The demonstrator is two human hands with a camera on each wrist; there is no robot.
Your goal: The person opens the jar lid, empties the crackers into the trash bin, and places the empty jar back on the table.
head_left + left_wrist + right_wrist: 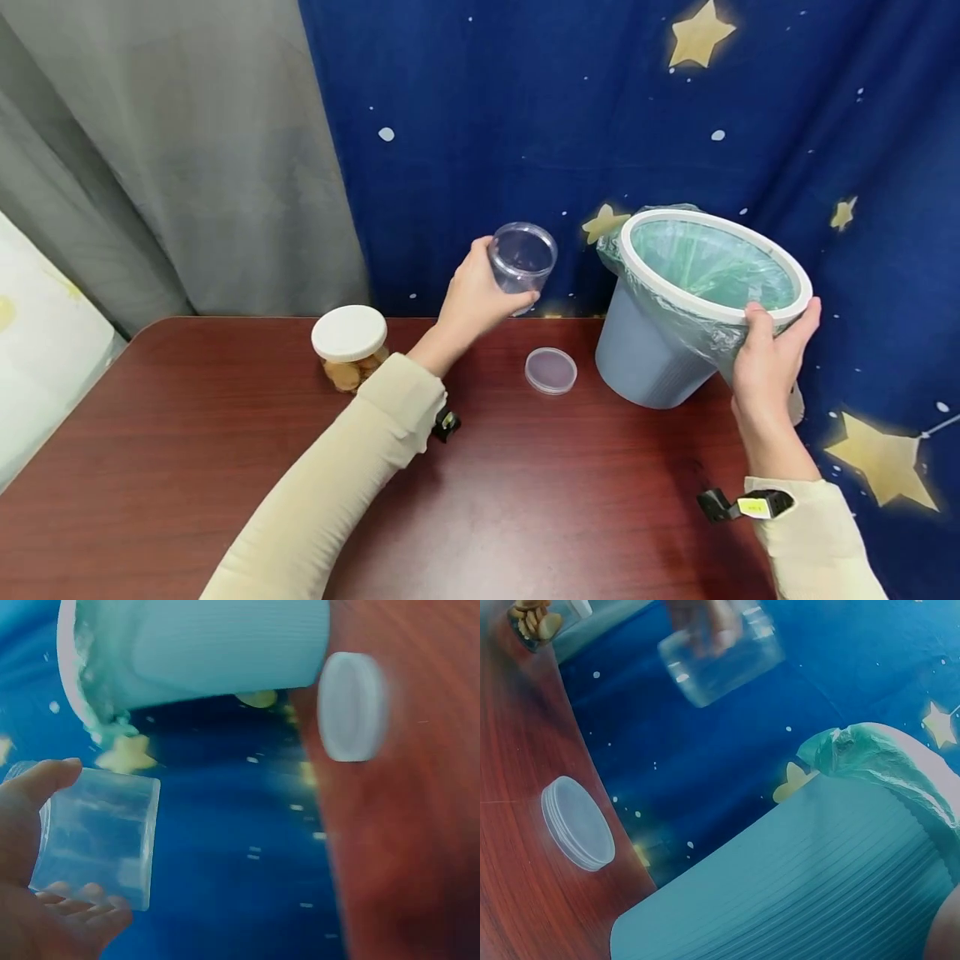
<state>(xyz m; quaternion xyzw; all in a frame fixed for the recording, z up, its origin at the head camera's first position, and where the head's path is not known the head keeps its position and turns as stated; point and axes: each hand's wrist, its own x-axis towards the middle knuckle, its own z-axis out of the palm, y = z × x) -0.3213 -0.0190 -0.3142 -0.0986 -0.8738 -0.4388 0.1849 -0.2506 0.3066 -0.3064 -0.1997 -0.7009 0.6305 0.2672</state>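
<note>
My left hand [480, 287] grips a clear plastic jar [523, 254] with no lid on it, held up in front of the blue curtain. In the left wrist view the see-through jar [101, 832] sits between thumb and fingers, with nothing visible inside. My right hand [772, 358] holds the rim of a blue-grey trash can [652, 350], thumb on the white ring and fingers around the outside. A green-tinted liner bag [705, 262] lines the can, which leans at the table's right side. Between the two hands, a round translucent lid [551, 371] lies flat on the table.
A jar of cookies [350, 350] with a white lid stands left of my left forearm. The reddish-brown wooden table [525, 508] ends at the back against a grey curtain [225, 167] and a blue star-patterned curtain [510, 108].
</note>
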